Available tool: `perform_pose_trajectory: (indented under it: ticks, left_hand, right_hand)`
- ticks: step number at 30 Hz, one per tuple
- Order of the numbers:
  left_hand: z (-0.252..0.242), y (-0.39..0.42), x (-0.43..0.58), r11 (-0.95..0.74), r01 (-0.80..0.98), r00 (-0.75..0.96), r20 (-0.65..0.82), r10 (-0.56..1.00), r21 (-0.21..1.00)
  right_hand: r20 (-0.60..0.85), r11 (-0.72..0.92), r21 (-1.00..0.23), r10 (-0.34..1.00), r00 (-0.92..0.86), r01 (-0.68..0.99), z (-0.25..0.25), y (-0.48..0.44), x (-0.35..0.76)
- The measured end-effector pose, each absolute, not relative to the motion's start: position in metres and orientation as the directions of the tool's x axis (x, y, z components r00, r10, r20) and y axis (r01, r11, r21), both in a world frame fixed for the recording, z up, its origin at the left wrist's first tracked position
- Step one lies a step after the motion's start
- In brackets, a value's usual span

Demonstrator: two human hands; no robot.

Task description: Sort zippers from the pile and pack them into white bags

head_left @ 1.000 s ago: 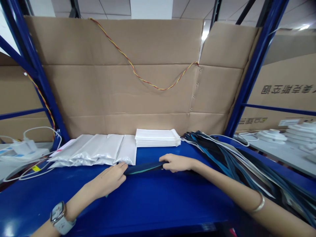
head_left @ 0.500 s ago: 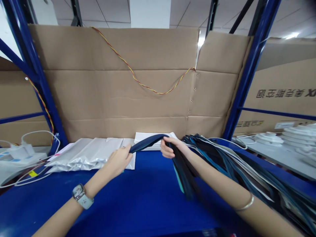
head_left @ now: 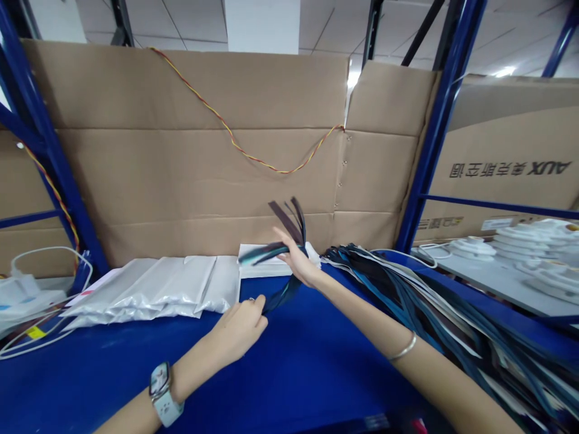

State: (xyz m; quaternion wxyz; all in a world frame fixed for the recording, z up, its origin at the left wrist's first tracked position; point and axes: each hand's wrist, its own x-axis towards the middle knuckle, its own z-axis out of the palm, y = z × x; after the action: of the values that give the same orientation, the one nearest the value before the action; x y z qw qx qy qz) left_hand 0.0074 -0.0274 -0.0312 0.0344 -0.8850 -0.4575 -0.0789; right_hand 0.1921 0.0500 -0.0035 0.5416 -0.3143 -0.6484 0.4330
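Observation:
A dark blue strap with a teal edge is bent into a loop in the air above the blue shelf. My right hand is closed round the loop's middle, and loose strap ends stick up above its fingers. My left hand, with a watch on its wrist, pinches the strap's lower end just over the shelf. Behind my right hand lies a flat stack of white pouches.
A row of silvery plastic bags lies at the left. A long heap of dark and teal straps runs along the right side. Cardboard sheets back the blue rack. White cables are at the far left, white discs at the far right.
The strap lay stretched flat between both hands; my right hand has lifted it and folded it over itself, while my left hand has come down with its end.

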Motion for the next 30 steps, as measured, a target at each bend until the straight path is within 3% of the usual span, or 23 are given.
perform_pose_trajectory:
  ticks: [2, 4, 8, 10, 11, 13, 16, 18, 20, 22, 24, 27, 30]
  left_hand:
    - [-0.023, -0.026, 0.003, -0.563, 0.825, 0.562, 0.193, 0.804, -0.059]
    - [-0.014, -0.023, -0.003, -0.55, 0.83, 0.556, 0.211, 0.804, -0.092]
    - [0.003, -0.018, -0.016, -0.507, 0.854, 0.516, 0.295, 0.804, -0.111]
    - [0.012, -0.015, -0.024, -0.458, 0.879, 0.475, 0.327, 0.817, -0.134]
    - [0.016, -0.013, -0.028, -0.43, 0.891, 0.453, 0.342, 0.823, -0.145]
    - [0.023, -0.007, -0.038, -0.385, 0.91, 0.413, 0.383, 0.826, -0.153]
    - [0.028, 0.002, -0.051, -0.33, 0.935, 0.351, 0.432, 0.831, -0.125]
    - [0.027, 0.007, -0.054, -0.318, 0.945, 0.319, 0.442, 0.838, -0.08]
    - [0.022, 0.009, -0.052, -0.329, 0.944, 0.301, 0.435, 0.849, -0.01]
    - [0.013, 0.007, -0.043, -0.357, 0.93, 0.295, 0.401, 0.868, 0.088]
    - [0.002, 0.003, -0.03, -0.396, 0.89, 0.309, 0.339, 0.889, 0.226]
    - [-0.014, -0.006, -0.007, -0.45, 0.77, 0.377, 0.247, 0.893, 0.452]
    - [-0.026, -0.014, 0.018, -0.458, 0.679, 0.409, 0.223, 0.885, 0.574]
  right_hand:
    - [0.348, 0.43, -0.88, 0.873, -0.342, 0.203, -0.01, 0.037, 0.197]
    - [0.271, 0.475, -0.772, 0.847, -0.457, 0.423, -0.013, 0.019, 0.2]
    - [0.312, 0.648, -0.434, 0.76, -0.571, 0.626, -0.006, -0.003, 0.207]
    - [0.29, 0.634, -0.303, 0.773, -0.565, 0.712, 0.001, -0.003, 0.215]
    - [0.245, 0.601, -0.284, 0.798, -0.55, 0.747, 0.005, -0.002, 0.221]
    - [0.086, 0.53, -0.363, 0.838, -0.538, 0.767, 0.011, -0.002, 0.235]
    - [-0.156, 0.39, -0.655, 0.769, -0.62, 0.648, 0.018, -0.007, 0.252]
    - [-0.093, 0.303, -0.846, 0.726, -0.681, 0.439, 0.021, -0.012, 0.255]
    - [0.109, 0.26, -0.953, 0.769, -0.63, 0.152, 0.023, -0.013, 0.25]
    - [0.284, 0.264, -0.959, 0.85, -0.443, -0.106, 0.023, -0.005, 0.24]
    - [0.329, 0.262, -0.924, 0.916, -0.229, -0.28, 0.021, 0.009, 0.228]
    - [0.242, 0.194, -0.882, 0.969, -0.058, -0.43, 0.017, 0.034, 0.211]
    - [0.115, 0.052, -0.839, 0.99, -0.083, -0.542, 0.013, 0.052, 0.194]
